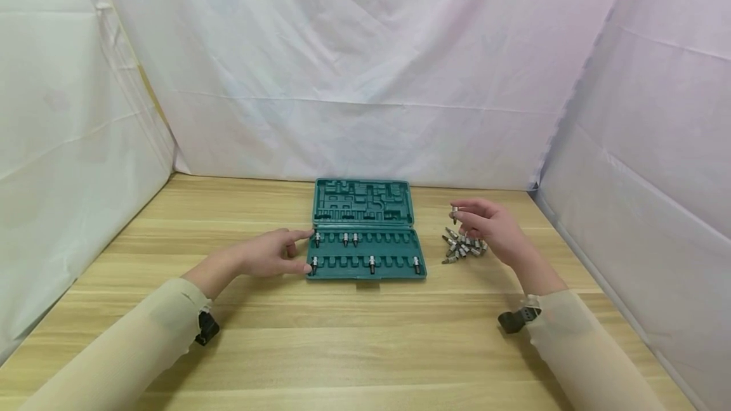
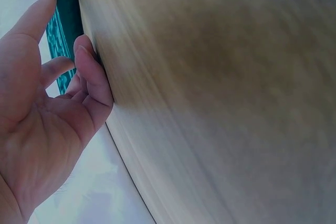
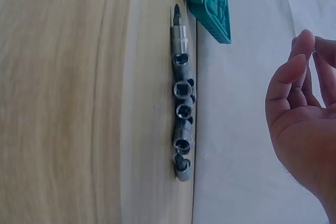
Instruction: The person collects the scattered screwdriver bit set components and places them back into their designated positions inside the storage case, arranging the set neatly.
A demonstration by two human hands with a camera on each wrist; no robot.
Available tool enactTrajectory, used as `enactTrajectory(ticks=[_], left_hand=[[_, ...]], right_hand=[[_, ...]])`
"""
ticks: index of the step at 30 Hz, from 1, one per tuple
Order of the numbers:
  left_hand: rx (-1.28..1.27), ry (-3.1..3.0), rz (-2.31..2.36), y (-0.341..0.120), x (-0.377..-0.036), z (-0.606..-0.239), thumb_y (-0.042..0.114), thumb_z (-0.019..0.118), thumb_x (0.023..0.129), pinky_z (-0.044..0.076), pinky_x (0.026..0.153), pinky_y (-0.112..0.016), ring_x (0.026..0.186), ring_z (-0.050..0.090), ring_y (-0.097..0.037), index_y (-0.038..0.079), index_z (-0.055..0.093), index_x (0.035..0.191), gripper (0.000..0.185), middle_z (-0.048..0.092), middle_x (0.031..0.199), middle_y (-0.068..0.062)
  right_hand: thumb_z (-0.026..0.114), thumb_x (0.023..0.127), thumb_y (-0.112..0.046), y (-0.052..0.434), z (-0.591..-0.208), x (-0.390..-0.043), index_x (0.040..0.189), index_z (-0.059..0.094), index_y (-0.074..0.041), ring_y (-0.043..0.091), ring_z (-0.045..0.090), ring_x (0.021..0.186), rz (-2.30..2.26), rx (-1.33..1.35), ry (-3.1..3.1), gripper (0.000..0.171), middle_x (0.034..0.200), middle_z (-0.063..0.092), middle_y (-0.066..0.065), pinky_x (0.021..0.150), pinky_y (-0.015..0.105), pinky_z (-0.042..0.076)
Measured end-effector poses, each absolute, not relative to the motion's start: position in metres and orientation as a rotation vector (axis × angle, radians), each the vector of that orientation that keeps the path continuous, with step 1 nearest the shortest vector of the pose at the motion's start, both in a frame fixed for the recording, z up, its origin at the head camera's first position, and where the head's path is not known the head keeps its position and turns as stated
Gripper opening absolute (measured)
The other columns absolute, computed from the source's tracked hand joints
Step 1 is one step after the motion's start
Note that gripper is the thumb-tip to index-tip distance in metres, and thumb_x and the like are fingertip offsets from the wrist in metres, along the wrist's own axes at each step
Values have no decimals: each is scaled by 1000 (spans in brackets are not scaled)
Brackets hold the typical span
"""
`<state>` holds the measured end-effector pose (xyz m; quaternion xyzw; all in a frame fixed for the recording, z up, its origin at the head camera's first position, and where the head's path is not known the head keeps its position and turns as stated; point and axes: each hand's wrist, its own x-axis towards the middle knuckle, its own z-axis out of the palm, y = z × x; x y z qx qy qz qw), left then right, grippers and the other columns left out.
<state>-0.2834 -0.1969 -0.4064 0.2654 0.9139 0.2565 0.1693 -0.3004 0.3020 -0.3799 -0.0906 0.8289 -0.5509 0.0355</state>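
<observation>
A green plastic case lies unfolded on the table, with several bit sockets standing in its two rows of slots. At its left edge, my left hand touches the case with an outstretched thumb and index finger; in the left wrist view the other fingers are bent beside the green wall. My right hand pinches a bit socket, dark tip down, between thumb and fingers. It is raised above a pile of loose bit sockets on the tabletop. In the right wrist view, the fingers mostly hide the held piece.
The case's moulded lid lies folded back toward the rear curtain. White cloth also hangs at both sides of the wooden table. The loose pile sits right of the case.
</observation>
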Motion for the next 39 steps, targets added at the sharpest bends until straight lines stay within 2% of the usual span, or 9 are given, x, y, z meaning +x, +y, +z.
enactTrajectory(ticks=[5,13,20,29,33,39], left_hand=[[745,2602,727,-197,-282,-406,52,75,103,53,92,-40,103,61,-17,12,34,174,91,63,120,-8],[772,2601,729,-195,-281,-404,50,75,104,52,89,-40,101,59,-18,9,35,173,90,63,119,-9],[770,2600,724,-195,-282,-405,51,75,104,50,88,-39,99,58,-18,10,34,173,90,63,117,-8],[764,2607,708,-196,-283,-408,51,75,104,49,88,-39,99,56,-18,10,33,174,91,61,117,-8],[757,2606,712,-197,-283,-407,52,75,104,49,88,-39,99,55,-19,11,33,174,91,60,116,-8],[760,2610,702,-196,-284,-407,52,74,104,48,87,-39,99,55,-19,11,34,174,90,60,116,-8]], right_hand=[[69,111,-34,293,-380,-301,153,62,-6,16,71,96,-1672,-294,2544,51,127,72,-4,90,35,63],[70,110,-28,273,-383,-307,153,63,-9,14,66,84,-1770,-304,2461,47,129,71,2,81,34,62],[70,110,-26,255,-383,-308,152,64,-12,16,62,82,-1769,-369,2421,45,139,65,17,75,33,58],[72,108,-21,228,-379,-304,148,65,-11,16,52,74,-1722,-457,2440,41,126,62,9,73,34,50],[72,109,-20,219,-378,-302,147,64,-10,17,51,73,-1702,-485,2421,41,128,63,9,74,34,50],[71,109,-23,205,-378,-303,146,66,-13,21,55,78,-1647,-495,2427,39,134,66,12,75,34,51]])
